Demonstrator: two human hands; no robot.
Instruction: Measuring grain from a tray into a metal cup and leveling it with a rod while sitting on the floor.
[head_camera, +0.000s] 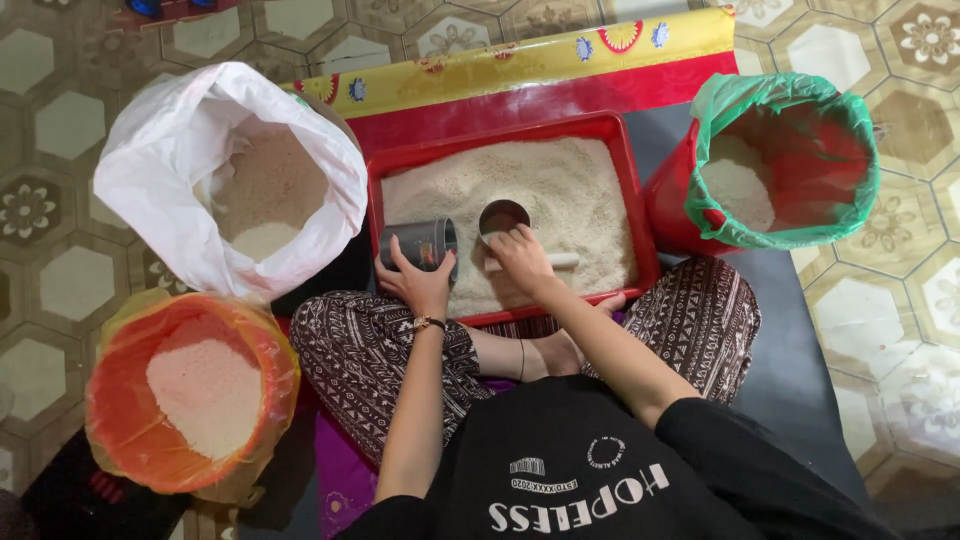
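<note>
Your left hand (420, 280) is curled around the side of a dark grey metal can (418, 243) that lies tipped on its side at the near left corner of the red rectangular plastic tray (633, 190); the fingers wrap the can's body and the can's mouth faces right. Your right hand (520, 258) is closed on a small round metal scoop cup (503, 217), which stands mouth up in the grain just right of the can. A pale stick-like handle (560, 261) runs out to the right from under this hand; whether it belongs to the cup cannot be told.

The tray is filled with pale rice (560, 190), spread nearly to its walls. It rests on a red and yellow patterned mat (520, 70), directly ahead of your crossed legs.

Surrounding items:
- Left of the tray, touching its corner: a large white plastic sack (170, 150), open, partly filled with rice.
- Near left, beside your knee: an orange bucket lined with clear plastic (120, 420), holding rice.
- Right of the tray, just beside its wall: a red bucket lined with a green plastic bag (800, 100), rice at its bottom.

The sack's rim crowds the can's side of the tray.
</note>
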